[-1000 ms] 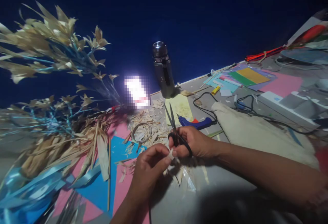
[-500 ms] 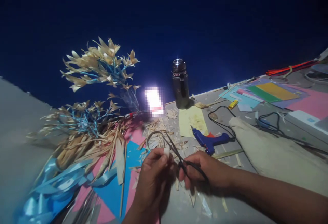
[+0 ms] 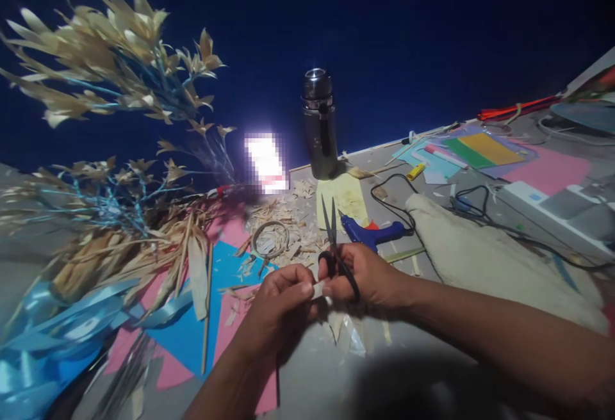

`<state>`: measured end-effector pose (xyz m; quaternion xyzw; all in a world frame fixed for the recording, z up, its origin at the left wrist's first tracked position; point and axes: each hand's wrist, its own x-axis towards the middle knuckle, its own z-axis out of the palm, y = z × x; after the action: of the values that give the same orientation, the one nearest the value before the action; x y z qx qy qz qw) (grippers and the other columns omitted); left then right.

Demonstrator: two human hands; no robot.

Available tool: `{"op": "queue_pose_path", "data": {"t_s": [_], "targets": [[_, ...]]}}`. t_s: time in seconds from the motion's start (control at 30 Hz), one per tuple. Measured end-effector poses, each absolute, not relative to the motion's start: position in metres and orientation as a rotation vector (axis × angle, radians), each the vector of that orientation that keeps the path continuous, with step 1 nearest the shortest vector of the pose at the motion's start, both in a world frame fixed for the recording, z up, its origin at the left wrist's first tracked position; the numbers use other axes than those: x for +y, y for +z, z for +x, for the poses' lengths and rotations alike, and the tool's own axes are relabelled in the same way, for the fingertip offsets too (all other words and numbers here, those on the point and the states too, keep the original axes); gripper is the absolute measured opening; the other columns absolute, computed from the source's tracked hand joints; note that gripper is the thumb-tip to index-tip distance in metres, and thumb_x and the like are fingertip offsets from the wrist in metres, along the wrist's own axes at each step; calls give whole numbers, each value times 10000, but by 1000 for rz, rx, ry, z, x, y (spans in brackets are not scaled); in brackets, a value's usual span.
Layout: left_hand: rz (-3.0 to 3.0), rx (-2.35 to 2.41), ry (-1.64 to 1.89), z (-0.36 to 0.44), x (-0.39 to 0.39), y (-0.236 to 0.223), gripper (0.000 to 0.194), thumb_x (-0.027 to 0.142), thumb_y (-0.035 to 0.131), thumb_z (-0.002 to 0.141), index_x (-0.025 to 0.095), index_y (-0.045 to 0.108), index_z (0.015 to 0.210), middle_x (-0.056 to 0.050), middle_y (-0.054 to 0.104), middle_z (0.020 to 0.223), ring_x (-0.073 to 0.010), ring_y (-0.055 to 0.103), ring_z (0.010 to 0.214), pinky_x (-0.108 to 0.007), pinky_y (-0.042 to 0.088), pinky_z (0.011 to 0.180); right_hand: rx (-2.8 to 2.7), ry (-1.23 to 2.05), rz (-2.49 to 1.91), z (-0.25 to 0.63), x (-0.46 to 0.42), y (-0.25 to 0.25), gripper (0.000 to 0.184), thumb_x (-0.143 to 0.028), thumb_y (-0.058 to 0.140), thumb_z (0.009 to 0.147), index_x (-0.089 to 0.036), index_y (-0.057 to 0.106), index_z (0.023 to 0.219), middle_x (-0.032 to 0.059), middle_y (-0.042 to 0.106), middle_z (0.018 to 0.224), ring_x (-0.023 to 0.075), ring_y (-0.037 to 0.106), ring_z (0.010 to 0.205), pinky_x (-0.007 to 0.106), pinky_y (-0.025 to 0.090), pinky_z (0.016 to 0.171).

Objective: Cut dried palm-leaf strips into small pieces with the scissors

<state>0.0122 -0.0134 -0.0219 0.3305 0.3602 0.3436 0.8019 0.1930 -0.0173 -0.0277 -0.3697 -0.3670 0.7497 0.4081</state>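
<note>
My left hand is closed, pinching a small pale strip that looks like dried husk or paper. In my right hand are the black-handled scissors, their slightly parted blades pointing up and away. The fingertips of that same hand touch the right end of the strip. Just beyond my hands lies a thin ring among pale scraps. A blue glue gun rests past the scissors, partly on a yellow sheet.
A dark flask stands at the back near a bright pixelated screen. Left are husk flowers on blue stems, dried husks and blue ribbon. A cream cloth bundle, cords and coloured sheets lie right.
The scissors have swung upright, away from the strip, and my right fingertips have come to the strip beside my left ones. The view has shifted, so the surroundings sit differently.
</note>
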Motion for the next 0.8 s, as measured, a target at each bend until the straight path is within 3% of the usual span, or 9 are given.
{"op": "queue_pose_path", "data": {"t_s": [0.27, 0.47, 0.63, 0.8], "targets": [[585, 787, 931, 16, -11, -21, 187, 179, 838, 655, 142, 680, 747, -30, 686, 812, -122, 617, 663, -245, 490, 668, -942, 1788, -987, 192, -16, -28, 388, -322, 880, 606, -148, 612, 826, -11, 641, 693, 91, 550, 547, 203, 421, 523], [448, 697, 997, 5, -4, -11, 103, 101, 763, 661, 134, 670, 688, -25, 630, 645, -109, 579, 616, -197, 486, 591, -1429, 1935, -1018, 201, -14, -35, 406, -512, 762, 769, -117, 667, 765, 17, 638, 663, 73, 485, 518, 183, 350, 479], [439, 661, 1003, 3, -3, -15, 63, 126, 722, 702, 126, 660, 687, -20, 602, 591, -108, 551, 569, -207, 478, 556, -1503, 2040, -926, 199, -17, -34, 499, -623, 731, 748, -129, 667, 787, 27, 642, 646, 112, 561, 553, 206, 419, 525], [462, 740, 1033, 3, -4, -17, 104, 101, 731, 674, 139, 634, 685, -17, 621, 566, -98, 562, 538, -187, 464, 541, -1476, 2053, -928, 197, -19, -32, 483, -592, 743, 733, -116, 664, 764, 35, 647, 646, 98, 553, 532, 189, 408, 499]]}}
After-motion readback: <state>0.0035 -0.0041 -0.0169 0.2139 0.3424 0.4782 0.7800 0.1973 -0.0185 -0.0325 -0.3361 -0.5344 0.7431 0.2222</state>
